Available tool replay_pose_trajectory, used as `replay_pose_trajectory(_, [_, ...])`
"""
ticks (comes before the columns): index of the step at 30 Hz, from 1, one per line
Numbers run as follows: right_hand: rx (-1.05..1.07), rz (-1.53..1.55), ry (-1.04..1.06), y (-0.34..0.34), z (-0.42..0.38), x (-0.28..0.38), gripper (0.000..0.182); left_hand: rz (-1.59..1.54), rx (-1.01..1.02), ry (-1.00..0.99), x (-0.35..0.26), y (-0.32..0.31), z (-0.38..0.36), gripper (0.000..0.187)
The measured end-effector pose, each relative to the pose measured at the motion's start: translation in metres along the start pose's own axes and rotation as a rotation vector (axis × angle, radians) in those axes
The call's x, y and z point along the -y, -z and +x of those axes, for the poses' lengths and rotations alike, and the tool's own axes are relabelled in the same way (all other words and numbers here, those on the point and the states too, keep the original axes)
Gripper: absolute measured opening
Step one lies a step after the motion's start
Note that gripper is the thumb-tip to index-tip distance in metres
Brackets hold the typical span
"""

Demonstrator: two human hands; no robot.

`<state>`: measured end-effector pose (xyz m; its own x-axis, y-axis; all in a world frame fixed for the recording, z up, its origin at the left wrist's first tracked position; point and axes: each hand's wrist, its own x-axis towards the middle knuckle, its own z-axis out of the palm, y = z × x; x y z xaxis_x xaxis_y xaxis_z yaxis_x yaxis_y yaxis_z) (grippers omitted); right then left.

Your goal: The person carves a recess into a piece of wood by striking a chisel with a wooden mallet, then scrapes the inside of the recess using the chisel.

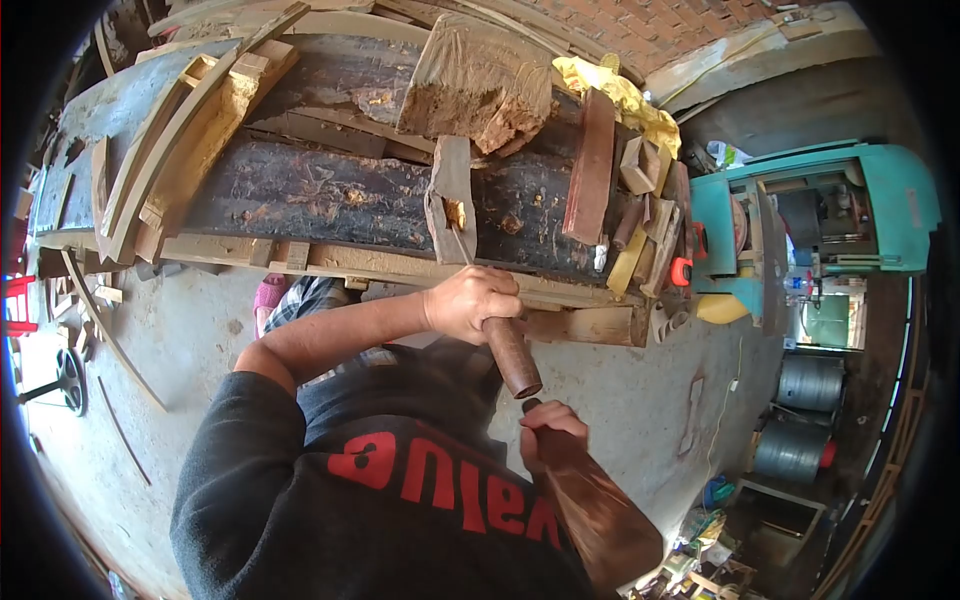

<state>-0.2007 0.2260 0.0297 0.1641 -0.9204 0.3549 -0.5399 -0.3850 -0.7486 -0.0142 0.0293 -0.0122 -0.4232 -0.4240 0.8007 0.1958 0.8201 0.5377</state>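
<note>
My left hand (474,302) is closed around a chisel, whose thin metal shaft (461,246) points away from me. The shaft's far end meets a pale hollow in a small grey-brown wood piece (450,195) at the edge of the dark log bench. Its handle is hidden by my fingers. In my right hand (553,428), lower down and fingers wrapped, is a wooden mallet with a thick round head (512,358). The mallet head lies against or just below my left hand; contact cannot be made out.
A thick dark log (310,195) forms the work surface. It bears a rough wood block (478,85), a reddish board (592,165), curved strips (165,165) and an orange tape measure (681,271). A teal machine (890,205) stands right; offcuts lie on the floor at left.
</note>
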Motion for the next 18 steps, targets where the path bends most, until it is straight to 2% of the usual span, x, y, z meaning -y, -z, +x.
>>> replay_pose_trajectory(1, [0.32, -0.449, -0.091, 0.011, -0.001, 0.002, 0.029, 0.002, 0.004, 0.013, 0.0, 0.001, 0.0, 0.034])
replay_pose_trajectory(2, [0.318, -0.452, -0.088, 0.001, -0.002, 0.0, 0.029, 0.004, 0.003, 0.009, 0.0, 0.003, -0.001, 0.034])
replay_pose_trajectory(4, [-0.338, -0.017, -0.446, -0.026, -0.005, -0.004, 0.025, 0.019, 0.005, -0.014, 0.002, 0.002, -0.002, 0.034])
replay_pose_trajectory(6, [-0.239, -0.007, -0.4, -0.007, -0.014, -0.01, 0.029, 0.006, 0.007, -0.005, 0.004, 0.0, -0.004, 0.034])
replay_pose_trajectory(7, [-0.155, 0.001, -0.349, -0.001, -0.015, -0.007, 0.037, -0.01, 0.016, -0.01, 0.004, -0.001, -0.005, 0.034])
replay_pose_trajectory(8, [-0.186, 0.249, -0.162, 0.001, -0.003, -0.005, 0.031, -0.013, 0.007, -0.022, 0.004, -0.001, -0.003, 0.033])
replay_pose_trajectory(9, [-0.189, 0.246, -0.159, 0.003, -0.007, -0.008, 0.031, -0.014, 0.007, -0.028, 0.003, -0.001, -0.002, 0.033])
replay_pose_trajectory(10, [-0.044, 0.03, -0.288, 0.003, -0.003, -0.002, 0.022, -0.009, -0.003, -0.026, 0.002, -0.001, -0.001, 0.033])
replay_pose_trajectory(11, [0.101, -0.187, -0.412, 0.003, 0.004, 0.002, 0.022, -0.002, -0.013, -0.025, 0.001, 0.0, -0.001, 0.034])
replay_pose_trajectory(12, [0.416, -0.728, -0.081, 0.002, 0.011, 0.003, 0.019, 0.001, -0.016, -0.032, 0.001, 0.002, -0.001, 0.034])
replay_pose_trajectory(13, [0.414, -0.733, -0.08, -0.008, -0.005, -0.007, 0.019, -0.001, -0.018, -0.034, 0.0, 0.002, -0.002, 0.034])
replay_pose_trajectory(15, [-0.34, 0.042, -0.717, -0.025, -0.044, -0.045, 0.018, 0.012, -0.034, -0.033, 0.006, 0.003, 0.0, 0.034])
replay_pose_trajectory(17, [-0.335, 0.103, -0.704, -0.009, -0.021, -0.014, 0.02, -0.015, -0.005, -0.055, 0.005, 0.0, -0.004, 0.034])
replay_pose_trajectory(18, [-0.268, 0.263, -0.349, -0.004, -0.015, -0.014, 0.029, -0.021, -0.009, -0.045, 0.005, -0.001, -0.004, 0.034])
